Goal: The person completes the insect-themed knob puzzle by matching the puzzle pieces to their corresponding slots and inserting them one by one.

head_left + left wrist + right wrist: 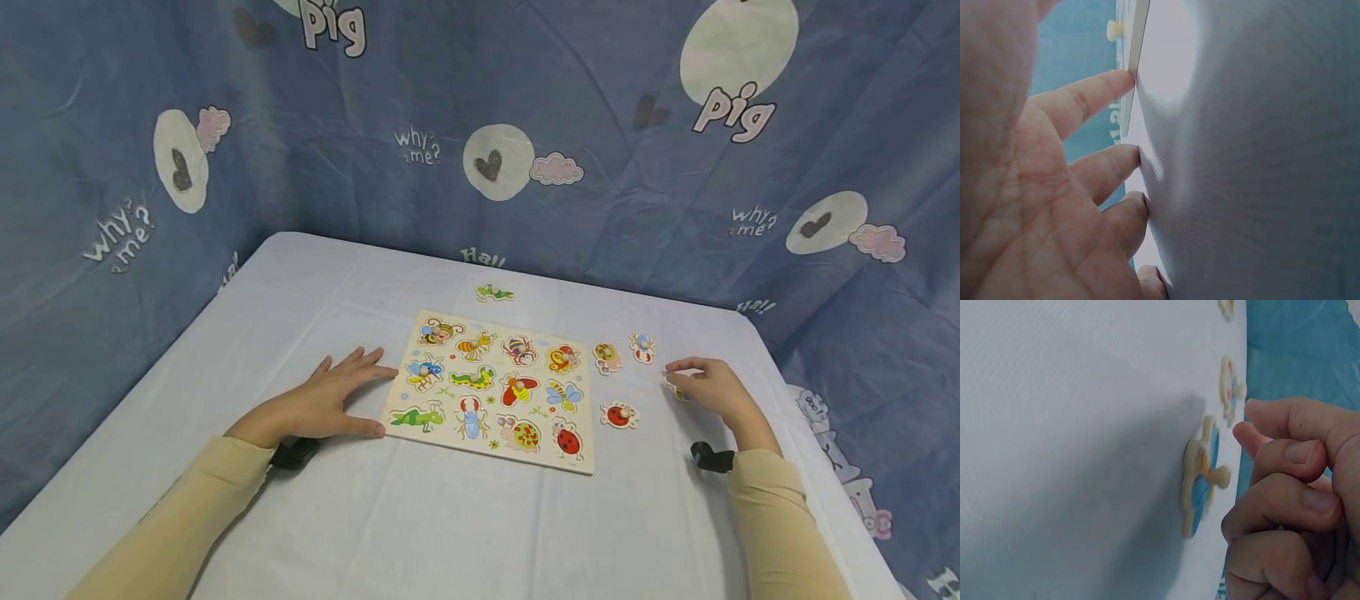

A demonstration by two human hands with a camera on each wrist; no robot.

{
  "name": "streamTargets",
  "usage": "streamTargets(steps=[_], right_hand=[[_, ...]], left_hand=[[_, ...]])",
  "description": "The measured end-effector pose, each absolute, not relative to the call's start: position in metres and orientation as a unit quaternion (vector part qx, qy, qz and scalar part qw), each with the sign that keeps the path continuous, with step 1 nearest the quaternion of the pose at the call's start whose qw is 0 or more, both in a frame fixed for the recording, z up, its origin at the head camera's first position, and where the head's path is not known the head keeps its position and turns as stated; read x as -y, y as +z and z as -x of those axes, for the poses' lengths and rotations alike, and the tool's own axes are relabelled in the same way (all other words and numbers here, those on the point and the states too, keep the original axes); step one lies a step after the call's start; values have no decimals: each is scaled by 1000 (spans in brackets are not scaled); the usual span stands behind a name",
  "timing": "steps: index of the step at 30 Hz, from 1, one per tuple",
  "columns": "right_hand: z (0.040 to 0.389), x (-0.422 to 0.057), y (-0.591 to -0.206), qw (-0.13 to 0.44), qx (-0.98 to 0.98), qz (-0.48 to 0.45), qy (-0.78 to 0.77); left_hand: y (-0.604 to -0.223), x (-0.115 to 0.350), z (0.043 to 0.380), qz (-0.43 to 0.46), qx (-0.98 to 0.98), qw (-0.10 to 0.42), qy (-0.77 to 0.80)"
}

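Note:
My left hand (330,398) lies with fingers spread at the left edge of a wooden insect peg puzzle board (450,437). One of its fingertips touches the board's side in the left wrist view. Over the table's right side is my right hand (712,387), thumb and index finger reaching forward and the other fingers curled, holding nothing. Partly hidden under it lies a blue-winged, yellow-striped insect piece (681,393). In the right wrist view that piece stands apart from the fingers, its knob (1220,477) uncovered.
Loose on the cloth right of the board are a snail piece (607,358), a blue beetle piece (642,347) and a ladybug piece (619,415). A green grasshopper piece (495,293) lies behind the board. Knobbed pieces such as the spider (519,350) sit in the board's upper rows.

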State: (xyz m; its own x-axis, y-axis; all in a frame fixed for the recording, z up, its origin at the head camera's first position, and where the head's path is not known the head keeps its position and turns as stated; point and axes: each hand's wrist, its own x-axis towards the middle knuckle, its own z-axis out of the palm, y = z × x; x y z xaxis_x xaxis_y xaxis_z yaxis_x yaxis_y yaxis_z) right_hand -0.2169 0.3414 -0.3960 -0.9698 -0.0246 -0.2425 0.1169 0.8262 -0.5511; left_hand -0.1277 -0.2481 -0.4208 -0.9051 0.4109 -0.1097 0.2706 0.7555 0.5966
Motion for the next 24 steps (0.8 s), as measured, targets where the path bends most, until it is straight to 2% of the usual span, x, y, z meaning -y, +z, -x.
streamTargets(steps=[7, 24], right_hand=[[215, -349, -401, 108, -950, -25, -293], [218, -358, -403, 121, -953, -31, -276]], left_hand=[[-421, 248, 127, -183, -929, 118, 300], [-421, 248, 127, -183, -928, 117, 303]])
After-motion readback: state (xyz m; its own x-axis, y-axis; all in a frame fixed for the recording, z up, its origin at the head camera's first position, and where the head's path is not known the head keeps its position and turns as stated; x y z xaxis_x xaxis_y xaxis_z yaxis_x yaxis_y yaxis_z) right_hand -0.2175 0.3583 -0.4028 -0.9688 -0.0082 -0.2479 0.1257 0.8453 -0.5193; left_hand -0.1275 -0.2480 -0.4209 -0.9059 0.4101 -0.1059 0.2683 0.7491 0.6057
